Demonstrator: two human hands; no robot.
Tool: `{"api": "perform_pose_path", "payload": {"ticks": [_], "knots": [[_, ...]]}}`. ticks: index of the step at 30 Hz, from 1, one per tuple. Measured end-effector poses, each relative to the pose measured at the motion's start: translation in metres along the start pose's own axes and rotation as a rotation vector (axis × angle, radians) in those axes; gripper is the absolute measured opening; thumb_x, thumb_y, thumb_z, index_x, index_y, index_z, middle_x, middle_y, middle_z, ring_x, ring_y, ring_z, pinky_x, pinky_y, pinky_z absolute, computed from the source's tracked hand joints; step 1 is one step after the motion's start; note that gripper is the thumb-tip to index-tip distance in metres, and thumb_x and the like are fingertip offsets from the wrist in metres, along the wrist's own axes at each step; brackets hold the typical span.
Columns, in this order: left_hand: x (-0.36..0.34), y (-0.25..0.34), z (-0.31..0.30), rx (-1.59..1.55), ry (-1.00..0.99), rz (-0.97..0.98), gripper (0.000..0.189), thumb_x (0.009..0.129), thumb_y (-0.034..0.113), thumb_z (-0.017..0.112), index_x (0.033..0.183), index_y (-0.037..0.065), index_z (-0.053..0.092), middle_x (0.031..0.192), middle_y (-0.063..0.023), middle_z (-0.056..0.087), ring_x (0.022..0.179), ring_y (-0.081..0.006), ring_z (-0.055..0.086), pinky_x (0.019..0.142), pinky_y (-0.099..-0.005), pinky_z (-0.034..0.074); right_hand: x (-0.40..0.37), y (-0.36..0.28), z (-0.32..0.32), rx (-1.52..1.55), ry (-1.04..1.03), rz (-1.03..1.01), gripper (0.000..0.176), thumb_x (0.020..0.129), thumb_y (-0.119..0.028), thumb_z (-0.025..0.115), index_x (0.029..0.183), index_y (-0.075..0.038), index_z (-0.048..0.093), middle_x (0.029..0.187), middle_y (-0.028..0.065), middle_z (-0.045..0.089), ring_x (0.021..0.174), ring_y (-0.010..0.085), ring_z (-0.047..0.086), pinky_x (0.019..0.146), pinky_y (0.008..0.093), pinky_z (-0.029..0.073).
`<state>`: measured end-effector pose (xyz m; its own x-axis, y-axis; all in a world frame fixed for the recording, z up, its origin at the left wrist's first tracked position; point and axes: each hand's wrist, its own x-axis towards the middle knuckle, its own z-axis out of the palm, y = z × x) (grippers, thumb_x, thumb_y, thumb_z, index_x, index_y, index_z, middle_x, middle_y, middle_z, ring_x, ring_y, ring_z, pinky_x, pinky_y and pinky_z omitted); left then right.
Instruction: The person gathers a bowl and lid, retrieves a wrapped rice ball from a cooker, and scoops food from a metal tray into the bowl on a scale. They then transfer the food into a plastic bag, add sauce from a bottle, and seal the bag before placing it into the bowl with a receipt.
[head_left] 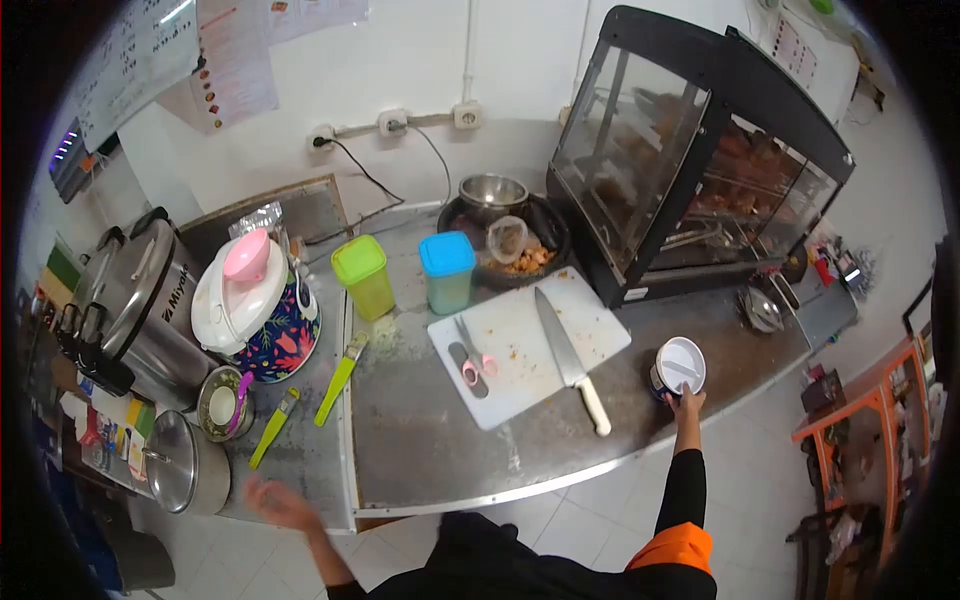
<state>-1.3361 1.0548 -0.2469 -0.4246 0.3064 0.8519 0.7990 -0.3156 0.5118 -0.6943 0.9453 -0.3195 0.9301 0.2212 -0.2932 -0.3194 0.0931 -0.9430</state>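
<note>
My right hand [686, 402] grips the near rim of a white tub [681, 366] with a dark label, at the counter's right front. My left hand [280, 503] is slightly blurred over the counter's left front edge, fingers apart and holding nothing. Just above it lie two green-handled tools [274, 430] [341, 380]. Between my hands, a white cutting board [520, 345] bears a knife [562, 340] with a cream handle and pink-handled scissors [472, 368].
A glass display cabinet [700, 150] stands at the back right. Behind the board are a green container [364, 278], a blue-lidded container [448, 272] and a dark bowl of food pieces [530, 262]. A floral rice cooker [275, 330], pots [185, 465] and a small bowl [222, 403] fill the left.
</note>
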Motion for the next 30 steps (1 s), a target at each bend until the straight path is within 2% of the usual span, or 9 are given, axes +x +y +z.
{"api": "perform_pose_path", "payload": {"ticks": [3, 6, 9, 12, 15, 18, 21, 28, 30], "knots": [[-0.037, 0.128, 0.089, -0.718, -0.563, -0.283, 0.003, 0.073, 0.005, 0.049, 0.075, 0.004, 0.048, 0.084, -0.0103, 0.051, 0.079, -0.0238, 0.049, 0.075, -0.0333, 0.037, 0.039, -0.004, 0.024, 0.219, 0.008, 0.067, 0.061, 0.068, -0.018, 0.062, 0.112, -0.009, 0.020, 0.100, 0.0177, 0.038, 0.069, 0.0295, 0.051, 0.048, 0.0348, 0.050], [-0.054, 0.219, 0.167, -0.799, -1.116, -0.067, 0.021, 0.070, 0.005, 0.051, 0.090, 0.002, 0.050, 0.091, -0.0144, 0.050, 0.089, -0.0292, 0.047, 0.078, -0.0327, 0.036, 0.043, 0.011, 0.060, 0.340, 0.327, -0.104, 0.069, 0.065, -0.022, 0.066, 0.112, -0.010, 0.017, 0.085, 0.0114, 0.042, 0.057, 0.0178, 0.047, 0.042, 0.0243, 0.041], [-0.078, 0.246, 0.305, -0.741, -0.866, 0.224, 0.032, 0.065, 0.001, 0.051, 0.097, 0.001, 0.044, 0.098, -0.0160, 0.045, 0.095, -0.0302, 0.042, 0.081, -0.0342, 0.033, 0.020, 0.036, 0.069, 0.201, 0.015, -0.191, 0.047, 0.073, -0.016, 0.054, 0.108, -0.010, 0.023, 0.082, 0.0078, 0.043, 0.055, 0.0132, 0.044, 0.041, 0.0218, 0.036], [-0.072, 0.251, 0.415, -0.402, -0.620, 0.039, 0.026, 0.066, 0.004, 0.052, 0.091, 0.003, 0.048, 0.092, -0.0164, 0.048, 0.089, -0.0315, 0.045, 0.075, -0.0359, 0.036, -0.035, 0.028, 0.077, -0.055, -0.418, -0.353, 0.023, 0.078, -0.008, 0.044, 0.099, -0.009, 0.035, 0.085, 0.0049, 0.046, 0.062, 0.0127, 0.048, 0.050, 0.0220, 0.039], [-0.083, 0.241, 0.460, -0.193, -0.927, -0.225, 0.021, 0.067, 0.006, 0.052, 0.087, 0.002, 0.052, 0.079, -0.0161, 0.051, 0.073, -0.0315, 0.050, 0.065, -0.0372, 0.040, -0.075, -0.005, 0.089, -0.174, -0.887, -0.214, 0.016, 0.074, -0.004, 0.047, 0.091, -0.006, 0.045, 0.087, 0.0068, 0.050, 0.074, 0.0137, 0.051, 0.061, 0.0226, 0.041], [-0.087, 0.287, 0.417, -0.334, -0.732, 0.036, 0.014, 0.066, 0.004, 0.051, 0.079, 0.003, 0.055, 0.072, -0.0140, 0.051, 0.068, -0.0302, 0.051, 0.061, -0.0365, 0.040, -0.085, -0.041, 0.107, -0.327, -1.055, -0.454, 0.018, 0.073, -0.002, 0.048, 0.091, -0.002, 0.049, 0.088, 0.0107, 0.052, 0.081, 0.0181, 0.052, 0.068, 0.0251, 0.041], [-0.103, 0.358, 0.329, -0.544, -0.949, 0.070, 0.013, 0.067, 0.002, 0.049, 0.078, 0.003, 0.055, 0.072, -0.0138, 0.050, 0.069, -0.0300, 0.050, 0.060, -0.0352, 0.041, -0.074, -0.065, 0.142, -0.422, -1.001, -0.859, 0.023, 0.072, -0.002, 0.048, 0.094, 0.002, 0.050, 0.093, 0.0166, 0.050, 0.088, 0.0293, 0.050, 0.074, 0.0309, 0.040], [-0.184, 0.491, 0.213, -0.468, -1.012, 0.152, 0.020, 0.063, 0.001, 0.051, 0.081, 0.005, 0.056, 0.077, -0.0090, 0.053, 0.073, -0.0275, 0.050, 0.066, -0.0334, 0.038, 0.002, -0.063, 0.125, -0.595, -1.233, -1.178, 0.039, 0.071, -0.009, 0.052, 0.109, -0.003, 0.043, 0.110, 0.0143, 0.043, 0.101, 0.0259, 0.042, 0.087, 0.0313, 0.031], [-0.207, 0.515, 0.202, -0.574, -1.077, 0.325, 0.022, 0.059, 0.002, 0.054, 0.080, 0.006, 0.057, 0.077, -0.0071, 0.054, 0.072, -0.0245, 0.050, 0.066, -0.0330, 0.038, 0.035, -0.072, 0.110, -0.420, -1.308, -1.015, 0.040, 0.073, -0.015, 0.051, 0.111, -0.005, 0.042, 0.111, 0.0131, 0.042, 0.105, 0.0245, 0.038, 0.089, 0.0321, 0.029]]}}
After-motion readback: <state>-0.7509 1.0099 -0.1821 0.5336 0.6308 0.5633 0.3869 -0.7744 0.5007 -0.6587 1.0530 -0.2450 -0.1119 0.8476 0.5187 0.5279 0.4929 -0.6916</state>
